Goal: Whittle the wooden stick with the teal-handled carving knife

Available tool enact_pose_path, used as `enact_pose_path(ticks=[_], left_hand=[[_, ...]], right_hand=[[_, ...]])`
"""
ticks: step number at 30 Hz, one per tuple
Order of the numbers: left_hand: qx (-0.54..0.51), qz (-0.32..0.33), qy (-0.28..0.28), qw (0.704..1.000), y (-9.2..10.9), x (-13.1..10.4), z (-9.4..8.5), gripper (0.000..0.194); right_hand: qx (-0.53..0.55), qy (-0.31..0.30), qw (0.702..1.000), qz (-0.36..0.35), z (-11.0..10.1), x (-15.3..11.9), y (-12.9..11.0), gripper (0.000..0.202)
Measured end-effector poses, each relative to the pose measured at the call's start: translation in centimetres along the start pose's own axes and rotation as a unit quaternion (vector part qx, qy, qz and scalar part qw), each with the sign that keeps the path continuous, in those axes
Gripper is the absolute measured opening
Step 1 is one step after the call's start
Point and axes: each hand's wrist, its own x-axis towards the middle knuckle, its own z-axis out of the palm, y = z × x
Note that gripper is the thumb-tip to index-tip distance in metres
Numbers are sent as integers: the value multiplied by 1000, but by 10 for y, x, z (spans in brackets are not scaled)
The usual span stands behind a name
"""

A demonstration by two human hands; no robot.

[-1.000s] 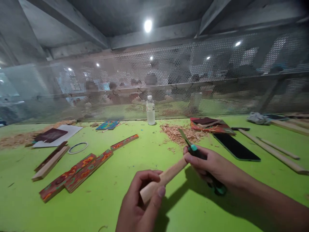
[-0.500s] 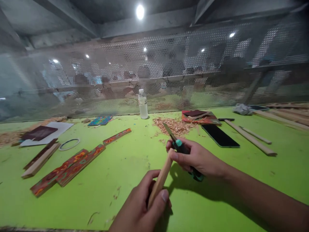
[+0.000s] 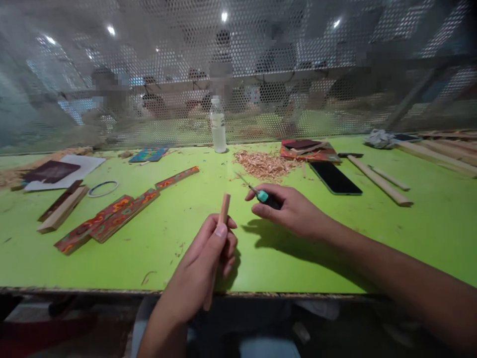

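My left hand (image 3: 208,253) is closed round a slim wooden stick (image 3: 224,209), whose upper end sticks out above the thumb and whose lower end shows below the palm, near the table's front edge. In my right hand (image 3: 290,206) is a utility knife (image 3: 263,196) with a black and teal handle. Its thin blade points up and to the left, apart from the stick. Both hands are above the green table (image 3: 149,258). Beyond the knife lies a heap of wood shavings (image 3: 264,165).
Painted wooden strips (image 3: 122,219) and a pale wood block (image 3: 63,211) lie left, beside a tape ring (image 3: 103,189). A water bottle (image 3: 218,129) stands at the back by the perforated screen (image 3: 179,109). On the right are a phone (image 3: 335,178) and a hammer (image 3: 380,181).
The view has tipped downward, showing the table's front edge. My right hand has let go of the stick's top and moved apart with the knife. My left hand has turned the stick more upright.
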Motion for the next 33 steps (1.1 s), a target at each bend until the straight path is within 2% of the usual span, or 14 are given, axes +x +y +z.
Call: enact_pose_path(ticks=[2,5,8,10,14,20,24,27,30,33], left_hand=[[-27,11,3,1000,0,2,-4,18],[-38,23,9,999,-1,4,-4,16],[-30,16,13,999,-3,3,1,21],[-23,6,11,1000,-5,2,5,31],[-36,-1,3,999,-7,3,10,45],[-40,32,43,998,-5,3,14,36],[-31,25,42,998,-8,4,15,30],[-10,20,45,999,-11,5,14,31],[34,30,75,996,-12,5,15,31],[59,78,145,985,-13,6,21,29]], right_hand=[[-60,10,997,-37,-1,0,-1,39],[-83,18,996,-36,-2,-2,-2,38],[-99,27,995,-18,-2,-2,-2,33],[-103,24,994,-19,-2,-2,0,28],[-110,-14,993,-47,-1,-1,2,26],[-124,-60,989,-58,0,-3,5,28],[-158,-30,982,-94,-2,0,5,29],[-189,1,973,-129,-3,-1,3,22],[-233,-2,962,-139,-1,-3,2,15],[-294,-33,948,-119,4,-4,3,13]])
